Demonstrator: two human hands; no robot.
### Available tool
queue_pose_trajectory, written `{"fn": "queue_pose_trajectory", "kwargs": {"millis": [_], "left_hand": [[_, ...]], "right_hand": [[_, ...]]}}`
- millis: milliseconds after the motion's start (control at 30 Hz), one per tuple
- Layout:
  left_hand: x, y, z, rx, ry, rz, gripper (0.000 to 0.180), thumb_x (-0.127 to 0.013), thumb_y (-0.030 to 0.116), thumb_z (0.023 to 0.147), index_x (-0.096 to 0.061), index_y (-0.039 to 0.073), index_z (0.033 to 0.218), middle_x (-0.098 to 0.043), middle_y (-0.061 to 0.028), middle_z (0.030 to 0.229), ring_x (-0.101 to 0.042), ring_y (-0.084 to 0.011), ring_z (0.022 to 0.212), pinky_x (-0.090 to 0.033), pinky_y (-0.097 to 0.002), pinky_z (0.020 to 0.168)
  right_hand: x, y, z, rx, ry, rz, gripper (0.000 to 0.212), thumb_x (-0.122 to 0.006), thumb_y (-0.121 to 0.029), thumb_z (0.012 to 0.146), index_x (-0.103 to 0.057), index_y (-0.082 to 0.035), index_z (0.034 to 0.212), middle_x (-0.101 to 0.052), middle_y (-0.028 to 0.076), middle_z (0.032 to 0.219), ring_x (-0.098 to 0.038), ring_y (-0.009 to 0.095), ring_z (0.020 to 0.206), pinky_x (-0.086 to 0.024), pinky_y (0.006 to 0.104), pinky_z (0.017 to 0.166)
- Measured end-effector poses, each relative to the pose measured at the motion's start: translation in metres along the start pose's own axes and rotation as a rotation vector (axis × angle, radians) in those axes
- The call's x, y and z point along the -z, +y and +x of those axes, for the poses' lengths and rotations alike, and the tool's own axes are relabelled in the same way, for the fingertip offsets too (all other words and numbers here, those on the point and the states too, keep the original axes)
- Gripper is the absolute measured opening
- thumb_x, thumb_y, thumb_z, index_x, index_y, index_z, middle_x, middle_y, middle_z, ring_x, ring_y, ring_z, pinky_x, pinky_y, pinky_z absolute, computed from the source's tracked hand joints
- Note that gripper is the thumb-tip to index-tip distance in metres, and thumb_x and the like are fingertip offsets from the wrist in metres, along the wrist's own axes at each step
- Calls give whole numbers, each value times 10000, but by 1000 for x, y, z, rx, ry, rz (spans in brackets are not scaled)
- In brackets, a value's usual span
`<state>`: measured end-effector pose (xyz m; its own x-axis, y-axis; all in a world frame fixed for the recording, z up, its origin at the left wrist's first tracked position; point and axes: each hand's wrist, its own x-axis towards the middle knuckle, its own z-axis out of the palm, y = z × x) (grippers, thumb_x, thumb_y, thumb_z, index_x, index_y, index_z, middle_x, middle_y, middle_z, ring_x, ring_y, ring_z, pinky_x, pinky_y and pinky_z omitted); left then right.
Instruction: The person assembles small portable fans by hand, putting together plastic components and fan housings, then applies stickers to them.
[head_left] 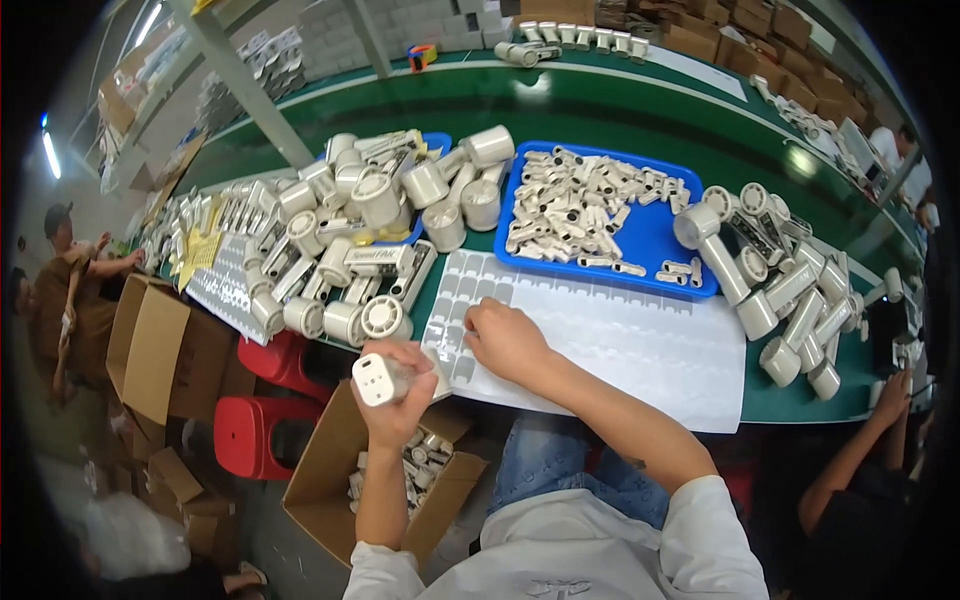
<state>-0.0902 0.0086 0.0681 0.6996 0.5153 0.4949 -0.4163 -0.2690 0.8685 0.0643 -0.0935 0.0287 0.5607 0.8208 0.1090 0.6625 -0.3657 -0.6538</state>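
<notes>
My left hand [402, 400] is wrapped around a white handheld fan [376, 380], its slotted end turned up towards me, at the front edge of the table. Most of its body is hidden behind my fingers. To the right of it, my right hand [503, 338] rests with curled fingers on a large sheet of grey and white stickers [620, 350]. Its fingertips press together at the sheet's left part; whatever they pinch, if anything, is hidden. Behind the sheet stands a blue tray [640, 235] of small white plastic parts [560, 215].
White handheld fans [375, 262] lie heaped at left, and another heap [790, 290] is at right. Below my left arm stands an open cardboard box [330, 490] with white parts inside. Red stools [250, 435] are beside it. Other people [70, 290] work at both sides.
</notes>
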Motion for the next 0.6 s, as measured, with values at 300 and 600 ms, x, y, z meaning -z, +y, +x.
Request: {"fn": "queue_pose_trajectory", "kwargs": {"millis": [300,600], "left_hand": [[-7,-6,-2,-28,-60,14,321,-757,60,730,-541,38,967,-624,-71,828,-601,-177,818,-465,-402,932],[-3,2,-7,-44,-84,20,361,-708,74,779,-465,67,1045,-575,-63,865,-579,-192,841,-404,-460,984]], "right_hand": [[-2,-4,7,-104,-26,27,120,-643,-103,800,-679,1,848,-650,213,928,-648,381,887,-525,465,781],[-13,-3,6,-94,62,118,109,-656,-117,788,-633,-20,834,-629,193,938,-628,368,882,-511,448,790]]}}
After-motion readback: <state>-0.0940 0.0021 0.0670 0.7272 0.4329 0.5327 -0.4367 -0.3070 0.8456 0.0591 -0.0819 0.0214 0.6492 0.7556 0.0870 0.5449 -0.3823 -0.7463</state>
